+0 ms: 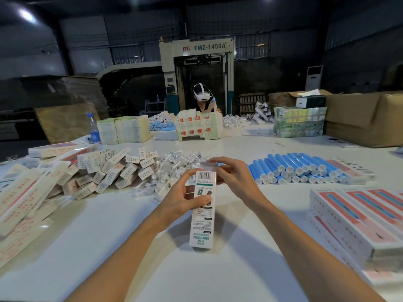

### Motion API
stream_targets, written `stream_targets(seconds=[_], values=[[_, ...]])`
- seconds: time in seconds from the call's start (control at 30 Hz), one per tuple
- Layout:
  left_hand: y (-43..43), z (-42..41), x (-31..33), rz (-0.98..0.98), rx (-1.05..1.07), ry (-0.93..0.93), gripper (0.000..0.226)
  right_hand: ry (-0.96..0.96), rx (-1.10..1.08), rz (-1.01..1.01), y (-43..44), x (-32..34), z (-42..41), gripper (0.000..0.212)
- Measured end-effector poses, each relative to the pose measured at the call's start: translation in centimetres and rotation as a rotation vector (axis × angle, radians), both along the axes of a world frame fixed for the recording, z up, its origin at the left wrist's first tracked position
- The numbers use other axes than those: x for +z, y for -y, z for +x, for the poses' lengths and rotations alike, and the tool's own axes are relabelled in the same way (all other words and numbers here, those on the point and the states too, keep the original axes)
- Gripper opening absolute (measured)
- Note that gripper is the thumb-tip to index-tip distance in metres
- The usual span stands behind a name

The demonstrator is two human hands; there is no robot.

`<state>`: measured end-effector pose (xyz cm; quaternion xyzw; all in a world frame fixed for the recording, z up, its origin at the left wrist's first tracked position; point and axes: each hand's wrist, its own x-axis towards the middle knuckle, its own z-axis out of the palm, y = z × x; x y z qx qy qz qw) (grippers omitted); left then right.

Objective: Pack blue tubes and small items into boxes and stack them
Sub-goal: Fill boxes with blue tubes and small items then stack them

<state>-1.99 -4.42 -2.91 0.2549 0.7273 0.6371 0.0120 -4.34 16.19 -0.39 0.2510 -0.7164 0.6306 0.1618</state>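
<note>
Fingers of left hand (183, 199) curl round box (202, 214); right hand (233, 174) — above its top — pinches clear packet (206, 165).

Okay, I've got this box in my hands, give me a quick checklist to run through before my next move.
1. Grip on box: ok, left hand wraps its middle.
2. Item to insert: ok, right hand pinches what looks like a clear packet at the box's top end.
3. Top flap open: cannot tell, fingers hide it.
4. Tube already inside: cannot tell.
5. Supplies: ok, blue tubes lie in a row to the right, packet pile behind the box.
6. Stacking spot: ok, packed boxes sit at near right.
</note>
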Motion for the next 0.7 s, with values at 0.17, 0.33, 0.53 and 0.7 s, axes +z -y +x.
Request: stream_targets(seconds=[0.17,0.33,0.53,0.7], values=[[0.03,0.11,-0.01,0.015,-0.022,0.017,0.069,0.005,-0.032,0.022,-0.08,-0.12,-0.23,0.021],[0.01,0.17,0.11,0.016,-0.019,0.017,0.07,0.073,0.062,-0.067,0.25,-0.01,0.12,0.017],[-0.11,0.41,0.32,0.006,-0.004,0.007,0.071,0.207,0.129,-0.224,0.76,0.15,0.09,0.019],[-0.24,0.61,0.46,0.006,-0.001,-0.003,0.073,0.325,0.184,-0.258,0.28,0.41,-0.16,0.017]])
